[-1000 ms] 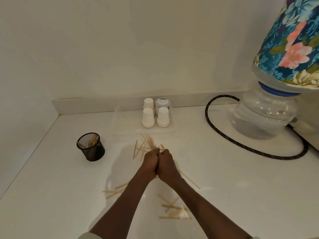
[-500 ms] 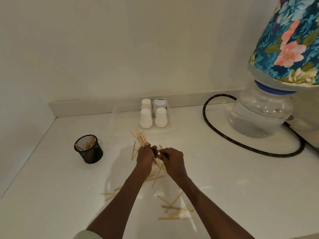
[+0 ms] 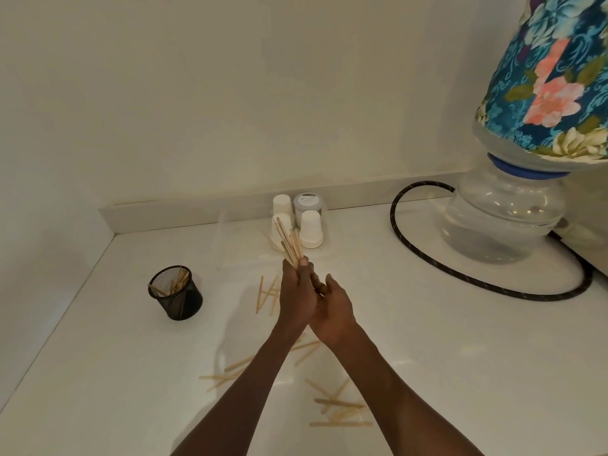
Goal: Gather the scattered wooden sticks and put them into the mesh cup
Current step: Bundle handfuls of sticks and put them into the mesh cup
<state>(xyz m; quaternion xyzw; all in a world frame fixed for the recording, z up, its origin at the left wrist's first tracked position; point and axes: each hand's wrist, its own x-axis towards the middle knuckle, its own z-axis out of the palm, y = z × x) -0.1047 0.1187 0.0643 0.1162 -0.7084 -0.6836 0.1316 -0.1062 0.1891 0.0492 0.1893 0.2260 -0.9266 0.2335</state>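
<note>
Gripping a bundle of wooden sticks (image 3: 289, 245) upright above the bench (image 3: 427, 340), the left hand (image 3: 296, 291) stays closed around it; the right hand (image 3: 332, 304) presses alongside, fingers loosely curled. The mesh cup (image 3: 176, 292) stands well left, more sticks scattered (image 3: 339, 409) nearby.

Left hand (image 3: 297, 291) grips stick bundle (image 3: 289, 243); right hand (image 3: 332, 307) alongside.

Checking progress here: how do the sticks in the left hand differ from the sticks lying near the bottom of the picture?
The sticks in the left hand are bunched together and point upward, lifted off the counter; the loose sticks lie flat on it, spread out and crossing at different angles. The left hand grips the bunch, with the right hand against it; nothing touches the loose ones. Both are pale wood and not yet in the mesh cup.
</note>
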